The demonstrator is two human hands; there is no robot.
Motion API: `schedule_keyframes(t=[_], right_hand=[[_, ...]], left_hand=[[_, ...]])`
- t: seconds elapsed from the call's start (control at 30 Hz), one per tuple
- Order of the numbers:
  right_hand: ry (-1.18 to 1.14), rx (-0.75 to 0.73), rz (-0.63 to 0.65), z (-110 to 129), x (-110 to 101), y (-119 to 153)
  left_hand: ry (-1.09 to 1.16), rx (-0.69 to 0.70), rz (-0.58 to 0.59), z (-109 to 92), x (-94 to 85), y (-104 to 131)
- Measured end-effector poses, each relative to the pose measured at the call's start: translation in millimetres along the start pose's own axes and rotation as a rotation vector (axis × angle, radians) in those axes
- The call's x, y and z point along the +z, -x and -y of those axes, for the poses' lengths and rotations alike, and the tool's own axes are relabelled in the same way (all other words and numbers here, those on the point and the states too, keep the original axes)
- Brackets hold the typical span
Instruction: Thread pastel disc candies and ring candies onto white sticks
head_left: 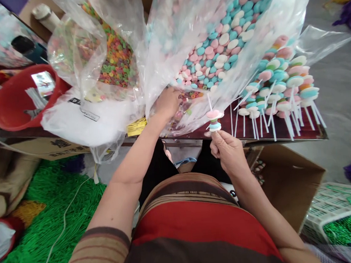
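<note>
My right hand [228, 148] is closed on the lower end of a candy skewer [214, 120], a white stick threaded with pink, green, blue and white sweets. It stands nearly upright, its bare tip pointing up. At the mouth of a clear plastic bag, my left hand [167, 104] reaches down with bent fingers held together. Its fingertips touch small ring candies [193, 95]; what they hold, if anything, is hidden. Just beyond lie loose pink, white and blue button-shaped candies [215, 52] in the large bag. Finished-looking candy skewers [277, 88] are heaped to the right.
Another bag holds coloured ring candies [116, 59]. A red bucket [25, 98] stands at the left, near yellow labels [136, 127]. The dark red table [233, 119] ends close before me. Below are a cardboard box [290, 179], a white crate [327, 205] and green strands [58, 220].
</note>
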State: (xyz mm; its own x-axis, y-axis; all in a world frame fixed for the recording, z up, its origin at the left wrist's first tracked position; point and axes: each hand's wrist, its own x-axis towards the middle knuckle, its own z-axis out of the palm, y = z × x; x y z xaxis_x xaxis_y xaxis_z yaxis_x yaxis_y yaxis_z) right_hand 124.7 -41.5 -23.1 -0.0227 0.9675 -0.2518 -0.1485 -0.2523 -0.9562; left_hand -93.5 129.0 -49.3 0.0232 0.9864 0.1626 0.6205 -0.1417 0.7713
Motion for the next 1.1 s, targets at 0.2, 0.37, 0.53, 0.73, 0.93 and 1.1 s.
schedule_keyframes(t=[0.2, 0.37, 0.53, 0.73, 0.93, 1.1], right_hand=[[0.014, 0.005, -0.017, -3.4, -6.5, 0.0], [0.000, 0.009, 0.002, -10.4, -5.0, -1.1], [0.084, 0.009, 0.021, -10.3, -4.8, -3.1], [0.189, 0.016, 0.063, -7.1, 1.8, -13.9], [0.227, -0.007, 0.106, 0.8, 9.0, -17.2], [0.244, -0.011, 0.110, 2.5, 8.5, -12.7]], left_hand=[[-0.368, 0.060, 0.211, 1.1, -11.7, -1.5], [-0.390, 0.104, 0.187, -5.8, -9.6, 6.2], [-0.363, 0.042, 0.176, -9.9, -7.8, 5.0], [0.227, -0.140, 0.053, -16.8, -13.5, 21.9], [0.899, -0.323, 0.112, -46.0, -14.7, 48.1], [1.064, -0.435, 0.116, -50.7, -13.7, 54.9]])
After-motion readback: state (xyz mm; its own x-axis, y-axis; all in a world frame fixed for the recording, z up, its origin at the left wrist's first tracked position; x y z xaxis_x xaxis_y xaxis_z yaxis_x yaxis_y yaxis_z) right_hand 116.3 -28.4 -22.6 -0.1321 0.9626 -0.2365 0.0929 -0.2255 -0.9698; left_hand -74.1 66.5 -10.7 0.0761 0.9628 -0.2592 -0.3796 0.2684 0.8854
